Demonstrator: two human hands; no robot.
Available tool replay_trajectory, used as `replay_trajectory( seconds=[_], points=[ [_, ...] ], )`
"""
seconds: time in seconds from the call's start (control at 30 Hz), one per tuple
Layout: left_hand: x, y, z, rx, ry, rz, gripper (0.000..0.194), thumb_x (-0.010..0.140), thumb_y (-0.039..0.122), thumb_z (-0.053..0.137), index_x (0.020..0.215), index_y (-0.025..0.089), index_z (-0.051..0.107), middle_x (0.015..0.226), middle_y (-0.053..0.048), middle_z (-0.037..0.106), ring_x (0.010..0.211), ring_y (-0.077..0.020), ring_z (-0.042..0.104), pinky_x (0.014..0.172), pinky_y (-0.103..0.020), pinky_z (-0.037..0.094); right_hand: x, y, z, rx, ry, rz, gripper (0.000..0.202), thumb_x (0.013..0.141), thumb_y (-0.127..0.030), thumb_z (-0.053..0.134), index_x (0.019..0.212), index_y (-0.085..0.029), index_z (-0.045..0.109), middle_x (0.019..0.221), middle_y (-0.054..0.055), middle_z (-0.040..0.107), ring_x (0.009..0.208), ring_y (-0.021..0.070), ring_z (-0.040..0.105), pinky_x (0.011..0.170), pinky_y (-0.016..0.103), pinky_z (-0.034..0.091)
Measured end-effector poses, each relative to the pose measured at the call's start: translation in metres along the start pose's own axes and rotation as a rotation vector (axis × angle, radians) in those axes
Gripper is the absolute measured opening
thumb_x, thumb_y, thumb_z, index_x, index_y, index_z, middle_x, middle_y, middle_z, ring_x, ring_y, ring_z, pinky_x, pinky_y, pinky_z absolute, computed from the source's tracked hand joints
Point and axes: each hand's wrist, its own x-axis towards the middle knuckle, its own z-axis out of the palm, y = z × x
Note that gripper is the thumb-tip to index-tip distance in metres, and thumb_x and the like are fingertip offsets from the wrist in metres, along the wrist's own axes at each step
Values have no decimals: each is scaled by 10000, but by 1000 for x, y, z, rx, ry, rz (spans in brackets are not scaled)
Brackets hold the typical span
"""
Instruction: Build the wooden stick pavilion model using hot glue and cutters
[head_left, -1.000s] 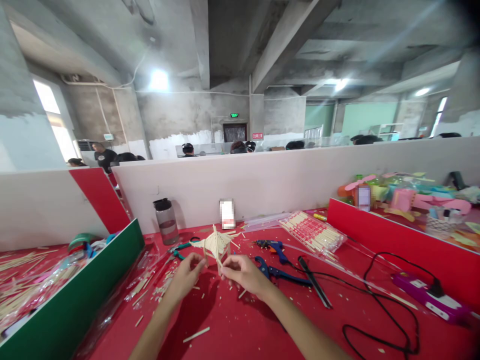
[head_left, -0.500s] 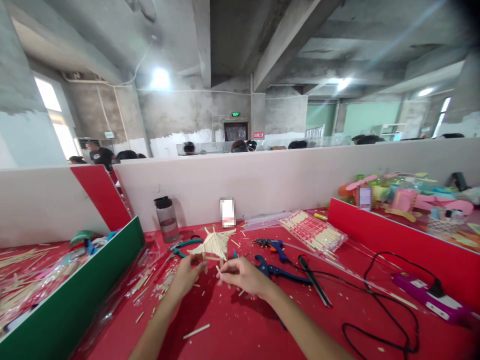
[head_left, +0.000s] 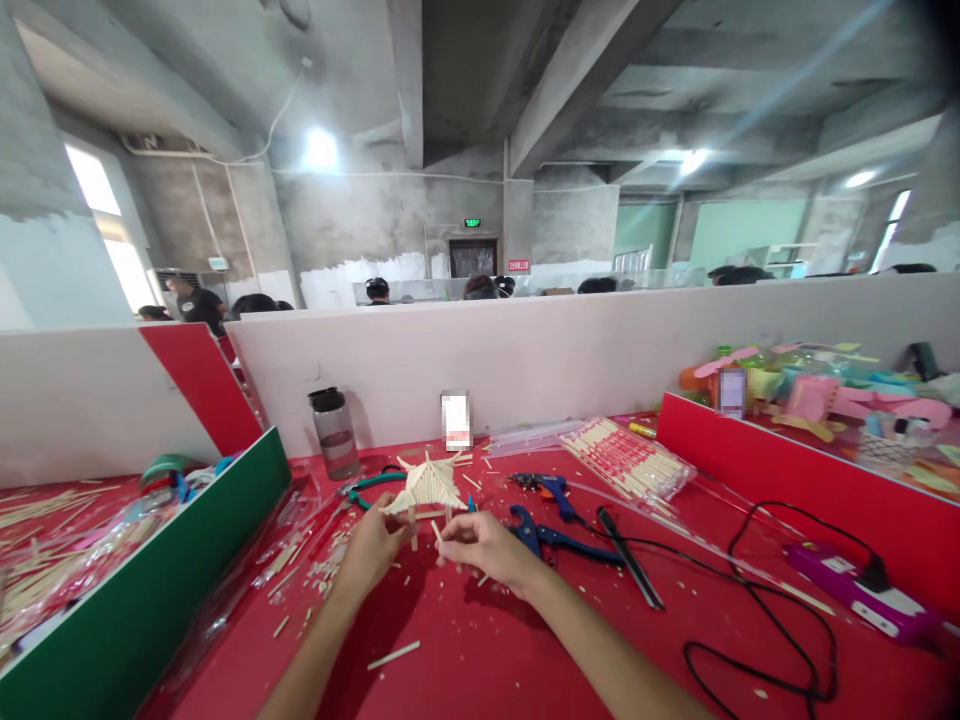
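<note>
A small pavilion model [head_left: 431, 484] made of pale wooden sticks, with a pointed star-like roof, stands over the red table. Its left side is gripped by my left hand [head_left: 381, 545], the fingers closed at a leg below the roof edge. Close in front of the model's right side, my right hand [head_left: 476, 548] pinches a short wooden stick [head_left: 438, 534] between thumb and fingers. Whether that stick touches the model I cannot tell. Green-handled pliers [head_left: 375, 482] lie behind my left hand. A blue-handled cutter [head_left: 559, 541] rests to the right of my right hand.
A blue glue gun [head_left: 551, 492], a utility knife [head_left: 631, 562] and a bundle of sticks [head_left: 626, 460] lie rightward, near a purple power strip [head_left: 862, 592] with a black cable. A water bottle [head_left: 334, 437] stands by the partition. Stick offcuts [head_left: 327, 570] litter the left. One loose stick [head_left: 394, 655] lies in front.
The model's roof has tilted slightly, and the stick in my right hand is held a little more upright. Both hands keep their grip in nearly the same place.
</note>
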Motion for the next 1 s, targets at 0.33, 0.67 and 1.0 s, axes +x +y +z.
replay_trajectory(
  seconds=[0.33,0.67,1.0],
  points=[
    [-2,-9,8,5,86,-22,363,631,361,764,872,208,539,660,-13,737,554,-202,669,480,-229,427,6,11,2,335,73,95,463,586,-490,868,868,-153,723,812,39,697,555,58,446,469,187,244],
    [-5,0,8,59,89,37,267,671,271,721,886,212,574,723,-25,756,661,-232,719,566,-255,491,6,9,1,337,82,113,408,615,-459,870,819,-150,701,792,42,706,550,57,458,468,179,246],
    [-5,2,6,116,80,85,218,681,249,711,858,213,589,701,-10,734,651,-220,712,594,-255,495,6,9,1,340,102,137,473,578,-471,883,843,-160,643,769,19,703,546,56,472,501,183,297]
  ],
)
